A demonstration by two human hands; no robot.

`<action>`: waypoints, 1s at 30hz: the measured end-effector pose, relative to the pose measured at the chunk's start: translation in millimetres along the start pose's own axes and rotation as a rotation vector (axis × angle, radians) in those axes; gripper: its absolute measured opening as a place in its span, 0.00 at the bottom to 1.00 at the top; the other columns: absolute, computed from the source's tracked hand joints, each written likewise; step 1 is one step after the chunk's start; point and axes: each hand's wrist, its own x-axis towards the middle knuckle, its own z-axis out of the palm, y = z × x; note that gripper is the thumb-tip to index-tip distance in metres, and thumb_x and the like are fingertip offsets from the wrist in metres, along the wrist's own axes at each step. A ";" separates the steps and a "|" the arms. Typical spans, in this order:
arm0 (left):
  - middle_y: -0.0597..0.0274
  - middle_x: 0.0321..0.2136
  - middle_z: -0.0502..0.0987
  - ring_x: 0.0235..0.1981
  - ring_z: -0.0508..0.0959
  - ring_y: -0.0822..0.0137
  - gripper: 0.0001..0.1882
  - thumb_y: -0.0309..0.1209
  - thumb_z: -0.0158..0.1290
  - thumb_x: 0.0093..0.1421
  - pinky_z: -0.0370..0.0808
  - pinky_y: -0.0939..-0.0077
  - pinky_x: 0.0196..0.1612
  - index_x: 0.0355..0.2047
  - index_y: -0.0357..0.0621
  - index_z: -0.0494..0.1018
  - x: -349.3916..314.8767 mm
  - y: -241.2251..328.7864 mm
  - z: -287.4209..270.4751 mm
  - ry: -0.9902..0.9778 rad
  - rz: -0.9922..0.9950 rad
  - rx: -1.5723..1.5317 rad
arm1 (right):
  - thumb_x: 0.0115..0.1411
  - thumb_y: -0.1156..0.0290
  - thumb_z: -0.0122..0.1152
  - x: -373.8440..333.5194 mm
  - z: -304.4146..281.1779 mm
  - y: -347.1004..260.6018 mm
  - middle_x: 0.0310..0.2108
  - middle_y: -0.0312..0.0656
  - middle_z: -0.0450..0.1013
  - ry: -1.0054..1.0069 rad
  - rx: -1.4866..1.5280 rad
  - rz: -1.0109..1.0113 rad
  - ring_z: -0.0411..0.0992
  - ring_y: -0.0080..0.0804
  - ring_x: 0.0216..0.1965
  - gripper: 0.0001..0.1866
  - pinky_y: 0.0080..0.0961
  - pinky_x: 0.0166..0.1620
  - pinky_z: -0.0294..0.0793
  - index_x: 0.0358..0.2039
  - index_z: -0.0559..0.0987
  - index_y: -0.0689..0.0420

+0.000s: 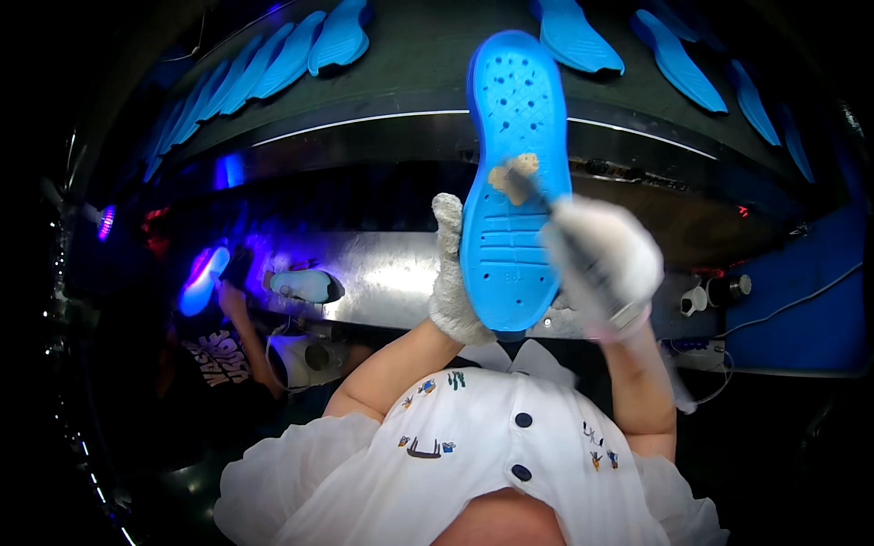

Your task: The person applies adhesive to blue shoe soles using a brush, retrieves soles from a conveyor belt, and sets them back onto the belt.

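A blue shoe sole [512, 237] stands nearly upright in front of me, its inner face with holes and ridges toward me. My left hand [452, 278], in a white knit glove, grips the sole along its left edge and heel. My right hand [608, 259], also gloved and blurred by motion, is closed around the dark handle of a brush [583, 250]. The brush's pale tan head [514, 178] is at the middle of the sole. Whether the bristles touch the surface is hard to tell through the blur.
More blue soles [337, 38] lie on a dark conveyor belt [419, 55] ahead. Below it runs a shiny metal ledge [382, 273] with a pale sole [302, 286] on it. At left a co-worker's hand [233, 298] is by another blue sole [204, 280]. A cable [792, 309] crosses a blue surface at right.
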 end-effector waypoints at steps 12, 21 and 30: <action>0.34 0.55 0.74 0.44 0.84 0.44 0.59 0.81 0.43 0.55 0.87 0.51 0.44 0.71 0.47 0.57 13.2 16.0 -0.2 -0.147 -0.135 0.060 | 0.50 0.76 0.71 -31.5 -10.5 -20.2 0.38 0.46 0.82 -0.390 0.120 -0.124 0.81 0.45 0.31 0.13 0.31 0.34 0.81 0.38 0.84 0.57; 0.30 0.58 0.72 0.53 0.80 0.41 0.57 0.74 0.48 0.59 0.82 0.47 0.54 0.72 0.39 0.56 24.7 42.7 5.8 -0.206 -0.362 0.179 | 0.45 0.71 0.68 -26.8 -23.1 -4.0 0.41 0.37 0.82 -0.475 -0.012 -0.257 0.76 0.29 0.28 0.12 0.22 0.28 0.75 0.34 0.83 0.51; 0.44 0.46 0.80 0.46 0.83 0.51 0.37 0.60 0.64 0.56 0.85 0.57 0.45 0.53 0.41 0.79 40.9 55.2 4.4 0.152 -0.286 0.651 | 0.48 0.71 0.75 -0.7 -23.0 -10.4 0.39 0.35 0.83 -0.457 0.160 -0.032 0.77 0.31 0.30 0.13 0.27 0.32 0.77 0.36 0.85 0.50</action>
